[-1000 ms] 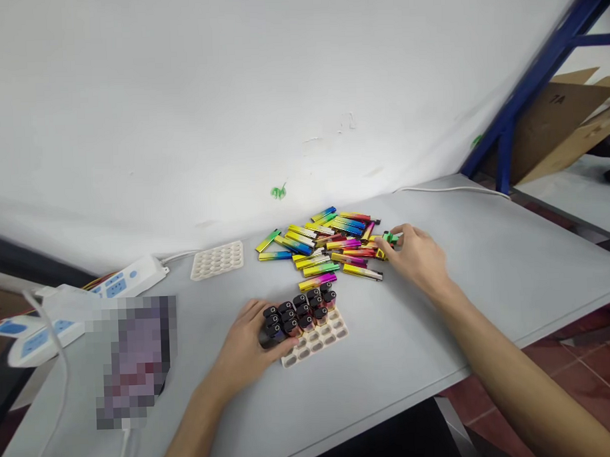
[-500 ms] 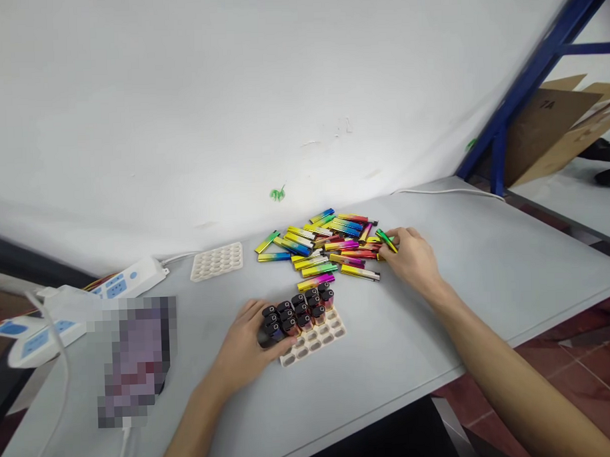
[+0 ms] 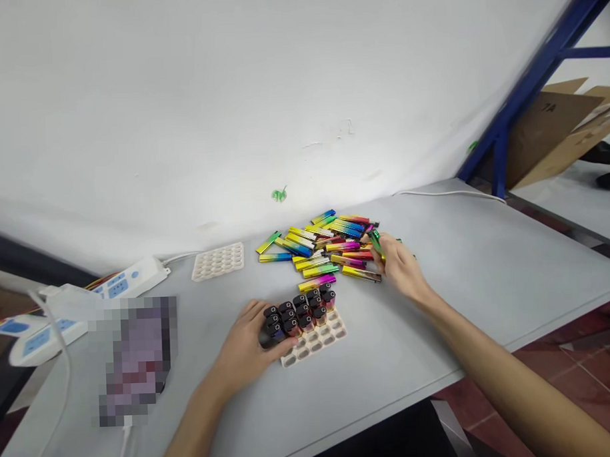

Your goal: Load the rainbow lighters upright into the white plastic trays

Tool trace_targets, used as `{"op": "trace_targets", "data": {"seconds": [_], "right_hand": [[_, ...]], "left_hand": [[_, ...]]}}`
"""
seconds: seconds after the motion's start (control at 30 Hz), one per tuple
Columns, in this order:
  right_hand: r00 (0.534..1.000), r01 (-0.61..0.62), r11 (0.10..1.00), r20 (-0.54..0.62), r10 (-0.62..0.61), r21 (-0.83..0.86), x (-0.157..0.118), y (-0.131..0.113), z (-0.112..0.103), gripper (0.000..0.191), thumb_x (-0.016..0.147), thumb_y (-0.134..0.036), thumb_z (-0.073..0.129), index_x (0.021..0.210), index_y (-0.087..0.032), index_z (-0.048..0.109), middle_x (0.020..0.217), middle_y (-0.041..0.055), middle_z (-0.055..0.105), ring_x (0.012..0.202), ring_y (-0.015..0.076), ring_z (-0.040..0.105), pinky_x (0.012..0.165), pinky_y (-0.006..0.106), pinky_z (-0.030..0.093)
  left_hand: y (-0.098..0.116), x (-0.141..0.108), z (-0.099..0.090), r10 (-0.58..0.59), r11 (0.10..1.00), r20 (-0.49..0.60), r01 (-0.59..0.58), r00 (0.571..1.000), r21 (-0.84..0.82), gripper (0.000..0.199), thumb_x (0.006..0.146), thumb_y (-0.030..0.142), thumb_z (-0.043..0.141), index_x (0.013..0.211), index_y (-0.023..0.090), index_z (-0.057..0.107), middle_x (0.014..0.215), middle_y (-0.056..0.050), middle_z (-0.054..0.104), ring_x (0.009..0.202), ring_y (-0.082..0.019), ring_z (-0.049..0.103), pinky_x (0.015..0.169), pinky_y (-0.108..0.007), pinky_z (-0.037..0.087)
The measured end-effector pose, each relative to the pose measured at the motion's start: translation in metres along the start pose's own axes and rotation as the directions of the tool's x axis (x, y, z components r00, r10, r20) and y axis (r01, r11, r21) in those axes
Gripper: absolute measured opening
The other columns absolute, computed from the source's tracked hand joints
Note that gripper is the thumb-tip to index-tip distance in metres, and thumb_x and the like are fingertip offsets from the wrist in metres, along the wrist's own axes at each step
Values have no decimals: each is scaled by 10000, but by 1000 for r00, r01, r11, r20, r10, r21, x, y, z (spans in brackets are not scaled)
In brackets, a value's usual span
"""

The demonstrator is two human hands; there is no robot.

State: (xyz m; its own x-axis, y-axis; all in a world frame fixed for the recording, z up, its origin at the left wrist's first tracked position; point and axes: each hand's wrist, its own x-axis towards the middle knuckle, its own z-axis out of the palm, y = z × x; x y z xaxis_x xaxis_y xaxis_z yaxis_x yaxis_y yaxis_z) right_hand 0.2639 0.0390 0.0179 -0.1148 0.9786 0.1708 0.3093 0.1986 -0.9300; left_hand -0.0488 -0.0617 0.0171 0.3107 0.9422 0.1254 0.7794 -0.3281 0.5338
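At the left end of a white tray [image 3: 316, 339] with oval holes, my left hand [image 3: 244, 344] is curled around the tray and the lighters beside it. Several dark-topped lighters [image 3: 302, 310] stand upright in the tray's far rows; oval holes in the near rows show bare. My right hand [image 3: 400, 265] pinches a green lighter [image 3: 374, 238] at the right side of a loose pile of shiny multicoloured lighters [image 3: 313, 261]. My fingers cover part of the green lighter. A dark rounded thing by my left thumb is mostly hidden.
Another white holed tray [image 3: 217, 261] lies near the wall. White power strips [image 3: 136, 277] with cables and a blurred-out phone-like object [image 3: 139, 357] are at the left. At the right stand a blue metal frame [image 3: 500, 158] and cardboard boxes [image 3: 546, 130].
My right hand has moved slightly left toward the pile, turning the green lighter in its fingers. My left hand and the tray have stayed put.
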Motion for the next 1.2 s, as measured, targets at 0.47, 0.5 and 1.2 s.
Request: {"op": "trace_targets", "data": {"seconds": [0.47, 0.5, 1.2], "right_hand": [[958, -287, 840, 145, 248, 461, 3, -7, 3, 533, 901, -679, 426, 615, -230, 410, 521, -69, 176, 435, 91, 138, 428, 270, 136], [955, -298, 832, 142, 261, 467, 3, -6, 4, 544, 903, -664, 429, 577, -230, 387, 508, -66, 164, 434, 91, 126, 428, 271, 123], [944, -330, 807, 152, 293, 490, 1, -8, 7, 513, 943, -479, 373, 502, -217, 369, 451, -60, 184, 417, 85, 117, 424, 260, 100]], "left_hand": [[1, -1, 0, -8, 1000, 8, 8, 1000, 16, 297, 840, 442, 692, 1029, 225, 621, 1037, -42, 635, 1037, -254, 552, 876, -405, 505], [1, -1, 0, -7, 1000, 6, 7, 1000, 18, 291, 841, 444, 690, 1018, 224, 620, 1027, -41, 634, 1030, -253, 552, 870, -404, 505], [-1, -1, 1, -8, 1000, 6, 8, 1000, 25, 290, 839, 453, 691, 990, 216, 617, 1005, -37, 628, 1014, -246, 548, 857, -388, 499]]}}
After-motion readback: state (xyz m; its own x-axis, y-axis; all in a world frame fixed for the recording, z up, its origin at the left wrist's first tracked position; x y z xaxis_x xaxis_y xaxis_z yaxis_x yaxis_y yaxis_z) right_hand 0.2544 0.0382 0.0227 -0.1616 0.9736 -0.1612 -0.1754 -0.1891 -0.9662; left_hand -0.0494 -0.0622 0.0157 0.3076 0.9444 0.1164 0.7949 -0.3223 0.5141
